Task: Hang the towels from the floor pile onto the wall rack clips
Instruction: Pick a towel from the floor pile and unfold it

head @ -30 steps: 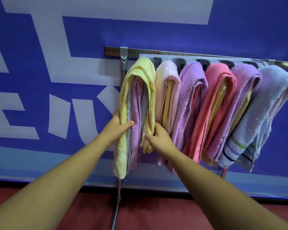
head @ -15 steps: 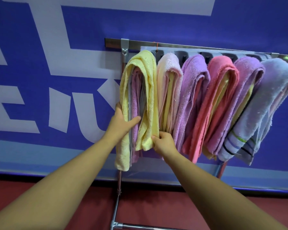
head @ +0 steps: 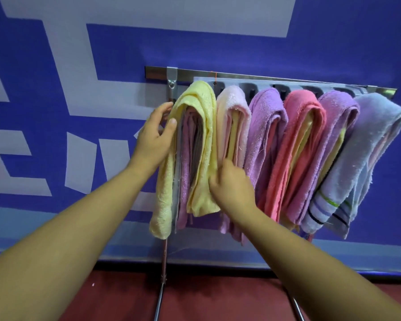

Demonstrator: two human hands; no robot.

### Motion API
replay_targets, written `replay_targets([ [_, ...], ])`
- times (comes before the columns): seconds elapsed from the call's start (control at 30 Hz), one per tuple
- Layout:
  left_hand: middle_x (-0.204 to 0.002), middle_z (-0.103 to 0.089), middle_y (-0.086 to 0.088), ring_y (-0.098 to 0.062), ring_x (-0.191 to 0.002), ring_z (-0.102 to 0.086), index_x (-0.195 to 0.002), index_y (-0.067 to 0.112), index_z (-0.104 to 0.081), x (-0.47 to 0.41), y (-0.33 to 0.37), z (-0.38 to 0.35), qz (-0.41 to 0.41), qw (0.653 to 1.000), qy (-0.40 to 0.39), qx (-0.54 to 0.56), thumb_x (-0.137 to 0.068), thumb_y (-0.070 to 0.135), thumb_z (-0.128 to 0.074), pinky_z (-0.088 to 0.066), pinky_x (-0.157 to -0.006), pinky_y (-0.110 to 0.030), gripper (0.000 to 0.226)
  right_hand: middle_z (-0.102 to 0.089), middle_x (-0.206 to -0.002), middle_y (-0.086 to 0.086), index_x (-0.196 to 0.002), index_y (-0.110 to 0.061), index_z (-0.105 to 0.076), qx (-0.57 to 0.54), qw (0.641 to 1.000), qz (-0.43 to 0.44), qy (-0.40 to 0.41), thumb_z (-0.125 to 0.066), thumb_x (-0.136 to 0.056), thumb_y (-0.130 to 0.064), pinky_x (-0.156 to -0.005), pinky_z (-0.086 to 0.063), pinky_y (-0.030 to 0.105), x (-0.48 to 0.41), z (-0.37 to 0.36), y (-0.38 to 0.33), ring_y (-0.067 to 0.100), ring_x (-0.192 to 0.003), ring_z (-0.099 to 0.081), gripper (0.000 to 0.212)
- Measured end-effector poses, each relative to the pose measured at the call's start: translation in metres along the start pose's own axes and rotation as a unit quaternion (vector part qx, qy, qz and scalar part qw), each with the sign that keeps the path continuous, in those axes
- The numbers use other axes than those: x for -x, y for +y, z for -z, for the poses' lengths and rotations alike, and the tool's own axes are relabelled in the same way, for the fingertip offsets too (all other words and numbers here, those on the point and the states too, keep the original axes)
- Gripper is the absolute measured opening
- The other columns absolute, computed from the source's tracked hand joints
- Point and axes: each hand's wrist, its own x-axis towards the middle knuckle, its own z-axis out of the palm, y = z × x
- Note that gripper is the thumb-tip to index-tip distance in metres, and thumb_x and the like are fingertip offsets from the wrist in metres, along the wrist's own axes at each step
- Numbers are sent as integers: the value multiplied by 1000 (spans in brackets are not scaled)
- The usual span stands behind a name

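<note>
A metal wall rack (head: pixel 276 77) with a grey clip strip (head: pixel 243 84) carries several folded towels side by side. The yellow towel (head: pixel 202 107) hangs at the left end, wrapped over pink and grey layers. My left hand (head: pixel 154 137) holds its left fold high up, thumb on the front and fingers behind. My right hand (head: pixel 232 185), blurred, grips the yellow towel's right flap, between it and the pale pink towel (head: pixel 232 105). Further right hang a purple towel (head: pixel 266 112), a coral towel (head: pixel 303 112), another purple one (head: pixel 336 107) and a striped lavender towel (head: pixel 375 126). No floor pile is in view.
The rack is fixed against a blue wall with large white lettering (head: pixel 56 54). Thin metal stand legs (head: pixel 163 262) run down from the rack to the dark red floor (head: pixel 218 297), one below the yellow towel and one at the lower right.
My left hand slid up the yellow towel's left fold toward the rack. My right hand also rose along the right flap. The view moved closer.
</note>
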Motion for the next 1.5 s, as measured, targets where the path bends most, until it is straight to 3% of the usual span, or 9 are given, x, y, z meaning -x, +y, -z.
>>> replay_targets([
  [0.1,-119,-66,7,-7,-109,-61,-127,25,-61,-16,9,5,-22,999,17,-34,-100,32,-50,-53,-89,-27,31,-68,-102,7,-110,-11,-61,-115,985,101,80,-55,-93,-21,-82,-49,43,-25,36,-29,29,-97,-63,21],
  [0.23,-110,-71,8,-5,-103,-65,-123,23,-65,-27,20,8,-62,996,9,-58,-95,28,-58,-55,-90,-26,30,-61,-119,9,-126,-10,-52,-102,979,155,81,-60,-94,-34,-90,-48,45,-58,55,-57,28,-110,-57,41],
  [0.43,-104,-74,8,-6,-94,-69,-126,27,-65,-29,29,10,-99,990,-24,-98,-88,30,-61,-57,-88,-33,38,-60,-101,11,-102,-6,-60,20,982,157,107,-46,-92,-15,-75,-47,46,-78,66,-64,37,-91,-57,19],
  [0.63,-91,-76,-3,-20,-81,-68,-111,19,-75,-47,49,14,-132,970,73,-188,-95,22,-55,-51,-69,-31,26,-56,-91,5,-102,-7,-59,88,976,160,117,-44,-95,-14,-65,-33,38,-90,82,-73,35,-85,-50,18],
  [0.83,-95,-74,-4,-23,-89,-66,-106,17,-73,-79,75,6,-159,962,-17,-219,-91,19,-55,-48,-77,-29,23,-55,-92,8,-93,-14,-49,88,979,112,143,-44,-90,-8,-59,-24,36,-97,76,-63,33,-79,-45,9],
  [1.07,-110,-69,0,-23,-96,-62,-134,27,-53,-48,37,20,-128,955,-123,-239,-86,17,-56,-51,-78,-36,50,-63,-89,16,-101,-12,-55,66,977,155,133,-49,-89,-15,-62,-41,41,-87,61,-47,39,-81,-55,14],
  [1.2,-95,-71,-3,-26,-87,-63,-123,25,-63,-48,33,21,-94,955,-93,-264,-87,12,-56,-44,-67,-31,39,-65,-90,17,-104,-14,-58,103,975,146,129,-48,-86,-7,-63,-28,36,-86,58,-44,40,-88,-55,21],
  [1.33,-107,-73,-6,-26,-99,-65,-120,19,-68,-72,45,27,-105,964,-19,-244,-84,3,-53,-52,-83,-36,42,-66,-88,15,-102,-15,-55,109,977,149,108,-50,-85,-8,-62,-27,36,-81,56,-44,39,-85,-57,19],
  [1.5,-119,-70,-1,-23,-109,-63,-129,27,-61,-73,45,16,-122,963,-88,-223,-79,2,-50,-51,-93,-38,57,-64,-85,14,-99,-16,-51,93,984,132,71,-51,-86,-11,-58,-36,38,-77,44,-41,39,-81,-59,15],
])
